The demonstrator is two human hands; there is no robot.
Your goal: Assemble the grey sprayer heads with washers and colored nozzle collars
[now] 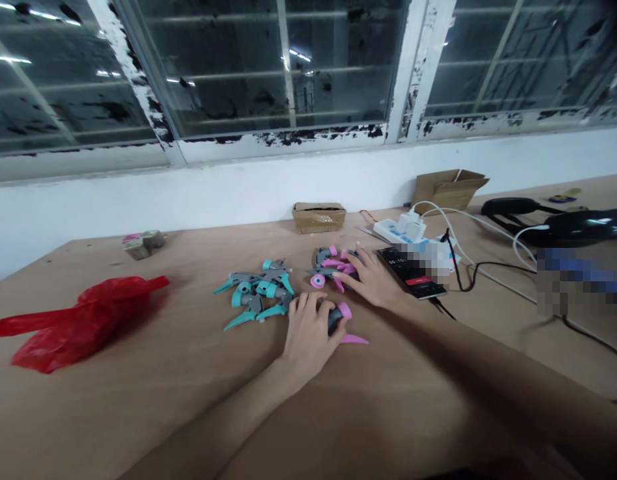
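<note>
My left hand (pixel 311 327) is curled round a grey-and-pink trigger sprayer head (pixel 334 320), its pink trigger (pixel 354 339) jutting out to the right over the table. Fingers spread, my right hand (pixel 372 279) rests against the right side of a small group of pink-and-grey sprayer heads (pixel 326 269); its fingertips partly cover them. Just left of my left hand lies a loose pile of several teal-and-grey sprayer heads (pixel 262 289), some overlapping. The fingers of my left hand hide part of the piece in them.
A red plastic bag (pixel 88 320) lies at the left, with small blocks (pixel 141 245) behind. An open cardboard box (pixel 319 219) stands by the wall, another box (pixel 446 190) further right. A phone (pixel 411 272), white power strip (pixel 398 233) and cables (pixel 481 263) occupy the right side.
</note>
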